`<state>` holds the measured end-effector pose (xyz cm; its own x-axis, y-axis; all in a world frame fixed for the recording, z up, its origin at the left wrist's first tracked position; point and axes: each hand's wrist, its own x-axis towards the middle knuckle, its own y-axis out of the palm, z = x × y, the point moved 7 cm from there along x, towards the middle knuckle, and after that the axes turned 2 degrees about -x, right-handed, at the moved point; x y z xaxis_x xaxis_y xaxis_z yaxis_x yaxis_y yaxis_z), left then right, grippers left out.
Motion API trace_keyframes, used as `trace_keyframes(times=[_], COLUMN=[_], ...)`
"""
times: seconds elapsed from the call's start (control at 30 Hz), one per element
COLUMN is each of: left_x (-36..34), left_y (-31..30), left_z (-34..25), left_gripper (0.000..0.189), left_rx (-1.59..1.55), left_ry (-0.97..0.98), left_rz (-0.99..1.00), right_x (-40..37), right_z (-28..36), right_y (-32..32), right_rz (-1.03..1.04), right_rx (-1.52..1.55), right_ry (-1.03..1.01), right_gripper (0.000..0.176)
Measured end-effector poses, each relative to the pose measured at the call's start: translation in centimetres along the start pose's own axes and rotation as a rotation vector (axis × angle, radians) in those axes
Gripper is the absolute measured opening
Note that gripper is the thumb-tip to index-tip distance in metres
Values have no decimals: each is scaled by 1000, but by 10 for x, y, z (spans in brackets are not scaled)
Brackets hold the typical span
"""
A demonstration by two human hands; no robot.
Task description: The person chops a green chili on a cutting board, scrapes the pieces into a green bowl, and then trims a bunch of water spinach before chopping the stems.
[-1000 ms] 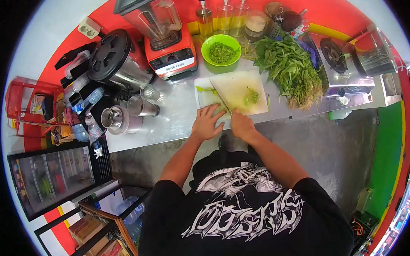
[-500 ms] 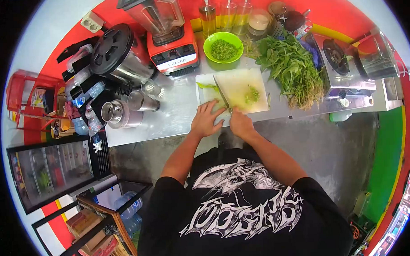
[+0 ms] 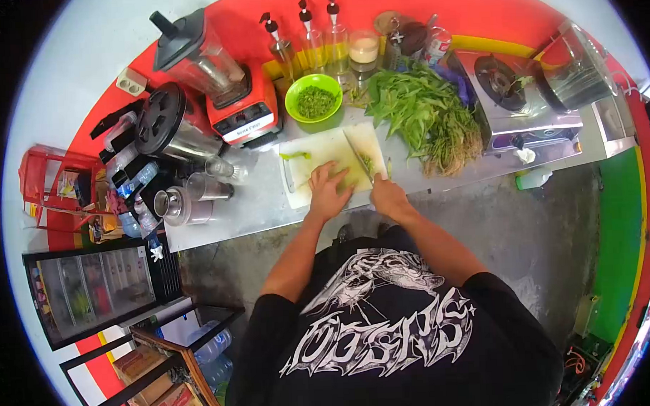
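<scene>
Looks partway: green bowl [image 3: 324,127] upper centre has chopped greens [image 3: 316,102], bit more on the board [image 3: 326,148], leafy bunch [image 3: 416,108] upper right looks uncut. Right hand [image 3: 389,198] grips the knife [image 3: 355,154], left hand [image 3: 327,193] open on the board

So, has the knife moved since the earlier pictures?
Yes, the knife has moved right against the green bowl: its tip was below the left half, now the right edge.

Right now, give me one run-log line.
right hand: grips knife, blade over cutting board | left hand: fingers spread on board | bowl: chopped greens inside, behind board | leafy bunch: right of bowl
</scene>
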<state>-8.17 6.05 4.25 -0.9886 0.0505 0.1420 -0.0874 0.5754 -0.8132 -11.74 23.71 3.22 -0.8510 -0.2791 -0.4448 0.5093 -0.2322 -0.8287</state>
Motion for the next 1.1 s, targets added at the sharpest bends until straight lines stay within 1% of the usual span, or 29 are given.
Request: trace_keyframes(times=[0.03,0.07,0.1,0.13,0.17,0.23,0.27,0.3,0.37,0.4,0.47,0.5,0.57,0.6,0.63,0.67,0.7,0.73,0.77,0.8,0.83,0.87,0.9,0.97,1.0,1.03,1.07,1.1], left_x=[4,6,5,0,-3,-9,-8,-7,-12,-14,-15,-22,-28,-32,-34,-39,-41,-42,-38,-39,-37,-34,-29,-14,-7,-1,7,8], left_y=[4,10,8,6,9,4,4,0,-3,-7,-22,-25,-36,-33,-32,-30,-32,-37,-43,-45,-51,-55,-60,-65,-63,-59,-54,-53], left_z=[6,8,18,30,33,43,45,42,45,44,29,29,29,41,52,65,74,80,88,104,105,110,111,117,120,126,130,129], left_gripper=[39,39,31,23,23,17,20,20,18,18,21,21,24,28,28,27,26,27,27,28,28,29,29,39,46,53,64,64], left_rx=[-72,-69,-148,-225,-215,-164,-139,-130,-142,-134,-68,-61,-137,-115,-108,-197,-288,-261,-257,-278,-307,-260,-281,-202,-118,-34,-52,-70], left_ry=[-86,-90,-216,-344,-360,-522,-513,-532,-691,-713,-559,-570,-572,-557,-545,-577,-606,-631,-618,-583,-555,-596,-600,-557,-523,-489,-412,-410], left_rz=[-58,-61,-171,-282,-286,-332,-278,-283,-292,-293,-369,-369,-409,-378,-385,-424,-458,-460,-451,-456,-465,-428,-427,-403,-365,-328,-294,-305], right_x=[2,4,5,6,6,8,9,9,8,9,14,11,5,7,9,11,15,17,17,15,12,11,6,0,-5,-4,-1,1], right_z=[-1,-1,-3,1,7,11,14,16,16,17,11,12,21,22,23,23,19,16,13,7,1,-5,-8,-20,-20,-26,-36,-47], right_y=[-1,0,-1,0,3,11,15,15,15,18,23,22,12,11,17,21,21,22,25,25,19,11,7,-9,-19,-14,-9,-7], right_rz=[35,77,83,102,124,154,173,187,154,174,192,203,176,167,212,253,237,217,203,201,157,110,114,111,80,81,93,99], right_rx=[9,17,17,22,30,31,31,32,63,64,120,122,134,140,88,35,42,49,58,67,104,129,111,172,180,158,219,282], right_ry=[-34,-70,-80,-161,-244,-311,-362,-377,-358,-369,-300,-307,-395,-401,-432,-462,-464,-506,-542,-529,-545,-564,-553,-360,-363,-359,-271,-183], right_gripper=[35,34,34,34,34,37,41,41,42,42,42,42,43,43,42,41,41,42,42,42,40,38,38,33,28,28,28,27])
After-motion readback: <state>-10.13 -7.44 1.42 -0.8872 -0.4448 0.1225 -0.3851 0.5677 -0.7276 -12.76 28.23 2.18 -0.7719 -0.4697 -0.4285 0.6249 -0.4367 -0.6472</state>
